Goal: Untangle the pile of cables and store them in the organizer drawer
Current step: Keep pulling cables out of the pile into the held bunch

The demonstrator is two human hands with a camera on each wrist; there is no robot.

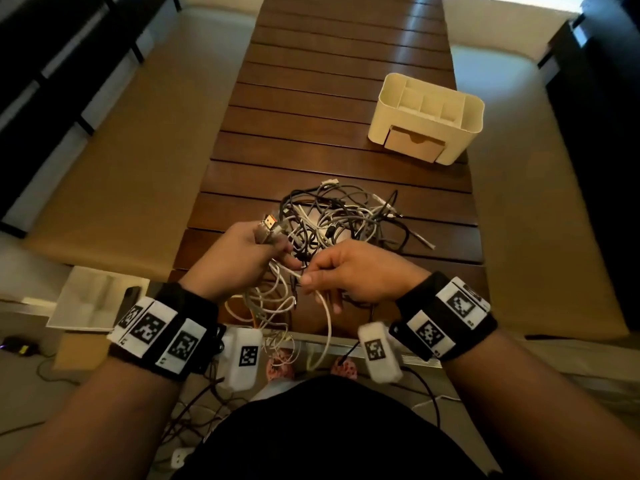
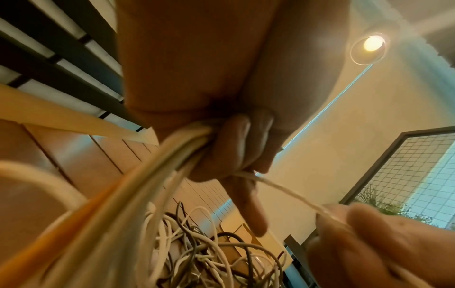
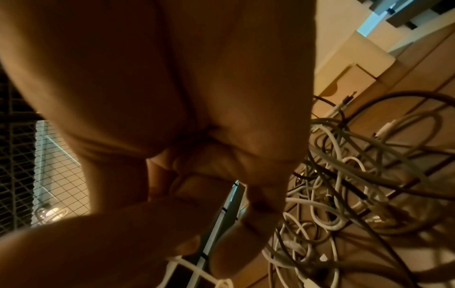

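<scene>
A tangled pile of white, grey and black cables (image 1: 343, 220) lies on the slatted wooden table (image 1: 311, 98), also visible as cables (image 3: 349, 175) in the right wrist view. My left hand (image 1: 239, 258) grips a bundle of cables (image 2: 157, 161) with a USB plug (image 1: 269, 224) sticking up from the fist. My right hand (image 1: 349, 275) pinches a white cable (image 1: 291, 271) between thumb and forefinger; that white cable (image 2: 283, 191) runs taut between both hands. The cream organizer (image 1: 427, 116) with its brown drawer (image 1: 414, 144) pushed in stands at the back right.
Loops of the held cables (image 1: 277, 306) hang over the table's near edge. A white tray-like box (image 1: 93, 299) and a dark phone (image 1: 130, 299) lie on the floor to the left. Beige benches (image 1: 121, 168) flank the table on both sides.
</scene>
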